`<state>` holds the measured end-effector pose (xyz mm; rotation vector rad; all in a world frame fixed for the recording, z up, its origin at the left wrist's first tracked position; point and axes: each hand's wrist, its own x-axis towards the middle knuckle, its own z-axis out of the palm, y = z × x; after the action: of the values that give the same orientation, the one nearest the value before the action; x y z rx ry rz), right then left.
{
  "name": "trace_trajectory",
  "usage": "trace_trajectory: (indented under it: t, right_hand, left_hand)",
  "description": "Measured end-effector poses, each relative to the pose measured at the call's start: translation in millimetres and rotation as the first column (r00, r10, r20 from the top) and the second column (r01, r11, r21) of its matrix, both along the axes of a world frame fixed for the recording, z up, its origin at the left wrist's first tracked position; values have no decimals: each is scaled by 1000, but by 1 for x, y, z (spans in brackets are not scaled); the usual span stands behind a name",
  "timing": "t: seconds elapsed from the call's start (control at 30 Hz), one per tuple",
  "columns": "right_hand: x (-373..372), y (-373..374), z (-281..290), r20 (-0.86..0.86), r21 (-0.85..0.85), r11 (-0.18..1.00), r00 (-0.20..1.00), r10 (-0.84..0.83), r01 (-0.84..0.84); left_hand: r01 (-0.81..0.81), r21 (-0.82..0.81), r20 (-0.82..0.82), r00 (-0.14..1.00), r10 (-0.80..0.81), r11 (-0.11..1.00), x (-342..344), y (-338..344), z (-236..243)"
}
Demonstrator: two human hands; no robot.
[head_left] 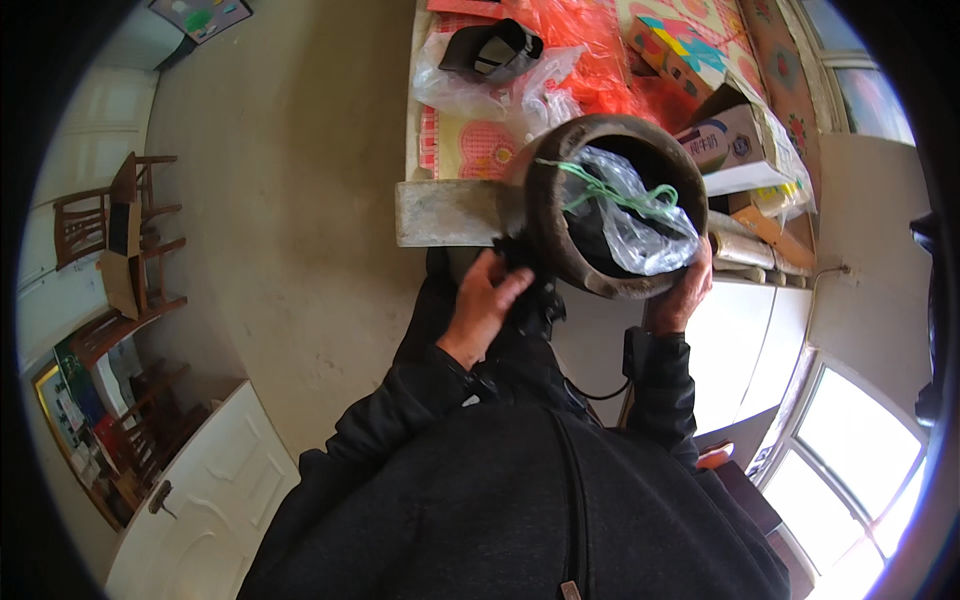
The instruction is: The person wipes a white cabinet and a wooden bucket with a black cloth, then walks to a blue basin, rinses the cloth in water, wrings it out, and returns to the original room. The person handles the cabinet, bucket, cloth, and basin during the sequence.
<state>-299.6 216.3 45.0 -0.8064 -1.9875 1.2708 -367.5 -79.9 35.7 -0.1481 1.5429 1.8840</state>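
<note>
Pot's place: the dark round pot [546, 205] was between the two hands, overlapping the right part of the pale plank [445, 213] in view; contact there could not be told.
Room around: grey floor [310, 200] ran wide to the plank's left; a white-and-purple carton [733, 148] stood just beside the rim's upper right.
Materials: the rim was thick, brown, rough-looking and circular; crumpled clear plastic [648, 238] and thin green string [612, 192] filled much of the mouth.
Axis: the mouth faced up and tipped rightward; the body ran back leftward.
Right hand [683, 293]: clamped on the pot's right side.
Left hand [480, 312]: thumb and fingers together on a black bundle [517, 253] near the pot's left wall.
</note>
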Motion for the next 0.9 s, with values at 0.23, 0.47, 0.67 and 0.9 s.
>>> trace_trajectory:
  t: [0.23,0.47,0.67,0.9]
  right_hand:
    - [-3,-7,22,128,259,953,983,130,-159]
    - [-3,-23,37,-31,2,999,999,33,-33]
    - [67,-74,2,101,-336,933,990,-102,130]
    - [98,-170,-32,130,-538,794,902,411,-284]
  left_hand:
    - [-359,-45,3,933,360,932,-30,-10,-9]
    - [-235,-126,-16,972,234,964,-16,-23,-31]
    - [-59,-157,50,997,67,986,11,-37,-29]
    - [144,-50,231,964,-129,988,43,-22,-33]
